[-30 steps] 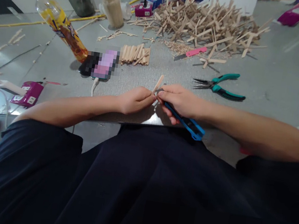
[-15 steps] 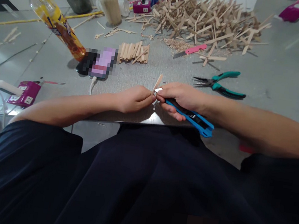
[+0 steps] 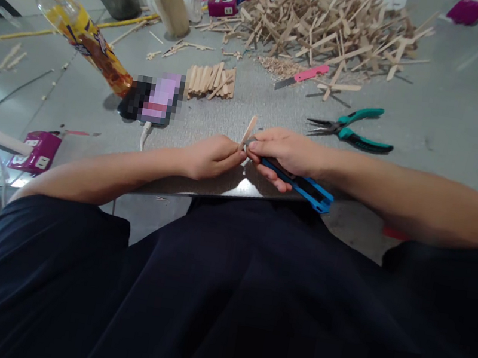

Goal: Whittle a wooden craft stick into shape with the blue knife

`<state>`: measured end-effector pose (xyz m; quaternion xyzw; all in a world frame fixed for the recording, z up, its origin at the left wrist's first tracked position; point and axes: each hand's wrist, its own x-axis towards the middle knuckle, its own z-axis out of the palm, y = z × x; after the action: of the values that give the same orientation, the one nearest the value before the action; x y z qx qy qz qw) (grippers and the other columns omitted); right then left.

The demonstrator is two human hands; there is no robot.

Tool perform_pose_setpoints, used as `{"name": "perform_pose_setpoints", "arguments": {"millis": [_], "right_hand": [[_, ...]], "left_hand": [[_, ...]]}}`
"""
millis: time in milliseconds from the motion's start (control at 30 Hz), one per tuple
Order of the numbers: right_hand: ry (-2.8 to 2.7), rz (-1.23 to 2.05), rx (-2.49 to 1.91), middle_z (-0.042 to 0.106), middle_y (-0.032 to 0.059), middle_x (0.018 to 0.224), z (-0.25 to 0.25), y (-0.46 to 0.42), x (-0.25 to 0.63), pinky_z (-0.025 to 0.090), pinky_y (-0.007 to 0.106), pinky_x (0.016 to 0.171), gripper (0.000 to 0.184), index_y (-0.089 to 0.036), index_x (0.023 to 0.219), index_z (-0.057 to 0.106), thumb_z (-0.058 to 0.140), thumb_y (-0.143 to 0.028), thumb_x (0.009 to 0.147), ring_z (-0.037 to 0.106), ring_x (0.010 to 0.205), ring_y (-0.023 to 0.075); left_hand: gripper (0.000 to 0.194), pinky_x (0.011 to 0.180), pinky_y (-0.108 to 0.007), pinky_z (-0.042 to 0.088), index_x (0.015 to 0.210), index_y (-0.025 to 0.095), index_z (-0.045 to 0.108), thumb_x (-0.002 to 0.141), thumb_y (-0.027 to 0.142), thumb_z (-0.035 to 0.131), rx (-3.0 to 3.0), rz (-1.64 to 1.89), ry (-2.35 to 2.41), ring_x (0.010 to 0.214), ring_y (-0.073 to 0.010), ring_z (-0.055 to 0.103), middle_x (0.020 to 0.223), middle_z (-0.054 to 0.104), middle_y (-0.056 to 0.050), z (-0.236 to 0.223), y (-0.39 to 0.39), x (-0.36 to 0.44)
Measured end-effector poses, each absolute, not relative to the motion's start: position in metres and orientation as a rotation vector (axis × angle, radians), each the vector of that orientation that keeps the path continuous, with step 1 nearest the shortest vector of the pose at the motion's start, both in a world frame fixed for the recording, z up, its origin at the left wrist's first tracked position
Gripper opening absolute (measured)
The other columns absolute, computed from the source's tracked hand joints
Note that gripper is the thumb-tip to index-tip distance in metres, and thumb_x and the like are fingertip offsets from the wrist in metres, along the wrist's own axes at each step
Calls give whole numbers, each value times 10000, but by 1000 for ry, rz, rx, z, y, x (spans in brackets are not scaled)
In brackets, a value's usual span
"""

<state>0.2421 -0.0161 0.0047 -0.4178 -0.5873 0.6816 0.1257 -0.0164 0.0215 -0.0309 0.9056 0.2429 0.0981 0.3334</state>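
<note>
My left hand [image 3: 211,157] pinches the lower end of a thin wooden stick [image 3: 248,131], which points up and away from me. My right hand [image 3: 286,151] is wrapped round a blue utility knife [image 3: 305,186], its blade end pressed against the stick just above my left fingers. Both hands meet over the near edge of the grey table [image 3: 432,131], above my dark-clothed lap.
Teal pliers [image 3: 352,131] lie right of my hands. Behind them are a pink knife [image 3: 304,76], a row of sticks [image 3: 210,80], a large heap of wooden sticks [image 3: 326,26], a yellow bottle [image 3: 80,33], a phone [image 3: 151,101] and a magenta packet [image 3: 37,150].
The knife's blue handle swung out to the right, then came back in slightly. Both hands stay joined on the stick; the view has tipped down a little.
</note>
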Motion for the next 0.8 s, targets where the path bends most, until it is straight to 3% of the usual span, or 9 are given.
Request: {"name": "perform_pose_setpoints", "arguments": {"millis": [100,200,533,800], "right_hand": [[-1689,2000,-1136,616,-45,635,1,-16,243,424,227,461,313,-264,1047,561,469,-293,1345,558,407,136],[-1666,2021,-1026,641,-35,655,-4,-16,246,460,237,449,322,-269,1037,576,500,-346,1340,572,427,151],[-1636,2064,-841,664,-40,677,-14,-15,250,482,207,465,299,-259,1078,586,534,-410,1330,576,439,131],[-1639,2022,-868,689,-19,711,-21,-11,251,484,252,450,238,-262,1110,593,555,-382,1312,616,472,156]], "left_hand": [[751,601,-371,386,837,289,531,1295,882,479,2213,344,590,591,-175,440,644,505,22,-35,21,-17],[823,617,-367,444,821,284,550,1275,967,475,2104,399,549,611,-181,471,669,543,5,-40,20,-17],[818,586,-348,432,769,265,573,1294,893,592,1976,629,416,574,-155,469,638,539,12,-53,13,-10],[878,508,-315,374,728,255,584,1208,978,714,1927,709,408,520,-134,425,588,517,17,-60,19,-4]]}}
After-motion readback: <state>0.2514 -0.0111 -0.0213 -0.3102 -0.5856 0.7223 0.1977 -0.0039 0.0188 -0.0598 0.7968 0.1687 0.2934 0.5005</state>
